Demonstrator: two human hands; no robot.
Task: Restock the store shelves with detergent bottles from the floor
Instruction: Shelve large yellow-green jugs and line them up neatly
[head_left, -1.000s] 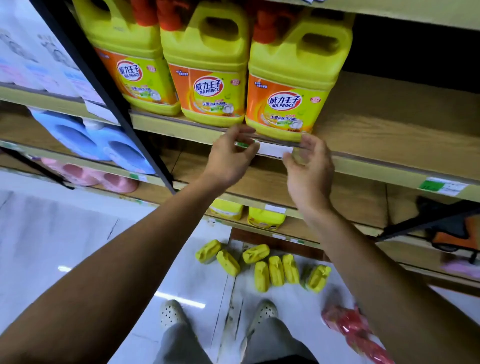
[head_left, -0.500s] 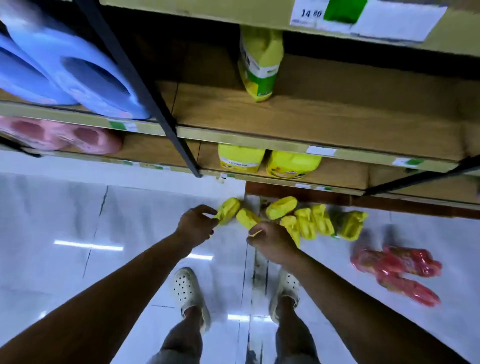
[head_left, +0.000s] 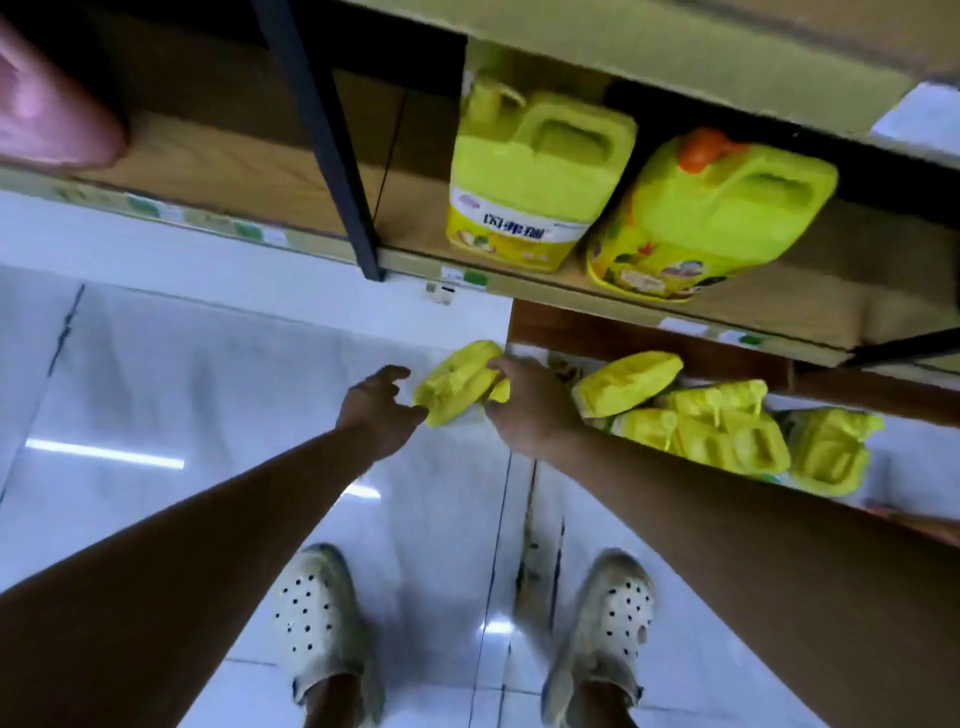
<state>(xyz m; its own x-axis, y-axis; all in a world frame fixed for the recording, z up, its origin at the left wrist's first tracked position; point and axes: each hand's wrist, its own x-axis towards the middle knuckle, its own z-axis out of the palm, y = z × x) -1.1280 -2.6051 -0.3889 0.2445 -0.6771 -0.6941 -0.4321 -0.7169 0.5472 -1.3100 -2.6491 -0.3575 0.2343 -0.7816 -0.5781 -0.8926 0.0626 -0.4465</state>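
Note:
Several yellow detergent bottles (head_left: 727, 434) lie on the white floor tiles in front of the shelf base. My right hand (head_left: 532, 408) grips the right end of the leftmost yellow bottle (head_left: 454, 382), thumb on top and fingers beneath. Just left of that bottle is my left hand (head_left: 379, 410), fingers spread and loose, fingertips at the bottle's lower left corner. Another yellow bottle (head_left: 628, 382) lies directly right of my right hand. Two yellow jugs (head_left: 530, 187) (head_left: 711, 218) stand on the bottom shelf (head_left: 519, 283).
A black shelf upright (head_left: 322, 140) runs down to the shelf edge left of the jugs. A pink bottle (head_left: 52, 114) sits on the shelf at far left. My feet in pale perforated clogs (head_left: 317, 618) (head_left: 608, 618) stand on the tiles below the hands.
My view dropped from the upper shelf of large jugs to the floor. Both hands went down from the shelf edge to the floor bottles, and my right hand took hold of the leftmost one.

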